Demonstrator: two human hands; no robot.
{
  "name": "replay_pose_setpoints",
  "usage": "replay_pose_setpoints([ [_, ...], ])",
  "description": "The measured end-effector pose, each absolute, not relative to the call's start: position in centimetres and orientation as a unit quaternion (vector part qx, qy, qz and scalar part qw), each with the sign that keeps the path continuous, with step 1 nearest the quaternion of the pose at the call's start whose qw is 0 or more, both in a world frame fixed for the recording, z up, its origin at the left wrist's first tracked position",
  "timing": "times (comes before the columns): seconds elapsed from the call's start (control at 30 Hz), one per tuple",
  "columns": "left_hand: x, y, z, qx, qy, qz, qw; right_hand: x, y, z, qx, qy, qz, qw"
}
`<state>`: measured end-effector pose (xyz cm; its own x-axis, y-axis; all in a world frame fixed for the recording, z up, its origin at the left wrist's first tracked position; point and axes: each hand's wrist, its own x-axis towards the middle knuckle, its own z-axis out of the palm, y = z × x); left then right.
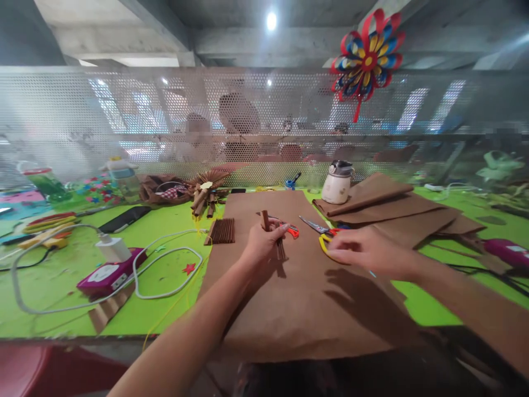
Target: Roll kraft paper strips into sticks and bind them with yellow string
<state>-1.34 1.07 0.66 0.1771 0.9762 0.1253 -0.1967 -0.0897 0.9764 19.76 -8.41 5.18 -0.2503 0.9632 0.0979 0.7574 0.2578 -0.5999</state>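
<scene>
Holding brown strip [265,220] over brown sheet [273,309] in left hand [263,240]; curling right hand [359,247] at scissors [317,227], with grip unclear. Seemingly done with strip row [222,230] on sheet's left edge, not with loose strips [281,251].

Head-worn view, facing forward and slightly down.
From above the forearms [202,320], the left hand [264,240] and right hand [361,245] appear at close range; the perforated screen [198,94] stands farther off, beneath the ceiling [103,30].

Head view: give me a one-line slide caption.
Left hand holding a brown strip above a brown paper sheet, right hand at the scissors, green tabletop around.
</scene>
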Motion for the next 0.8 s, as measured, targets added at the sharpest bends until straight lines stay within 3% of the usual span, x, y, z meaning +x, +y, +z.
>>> replay_pose_setpoints([
  [0.17, -1.7, 1.6, -0.1, 0.527, 0.371, 0.526, 0.555, 12.4, -2.3, 1.6, -0.485, -0.664, 0.494, 0.282],
  [0.47, -1.9, 0.9, -0.1, 0.497, 0.314, 0.407, 0.7, 13.9, -1.1, -0.4, -0.39, -0.559, 0.641, 0.353],
  [0.8, -1.7, 1.7, -1.0, 0.504, 0.393, 0.417, 0.646, 15.0, -1.0, -1.5, -0.395, -0.53, 0.652, 0.372],
])
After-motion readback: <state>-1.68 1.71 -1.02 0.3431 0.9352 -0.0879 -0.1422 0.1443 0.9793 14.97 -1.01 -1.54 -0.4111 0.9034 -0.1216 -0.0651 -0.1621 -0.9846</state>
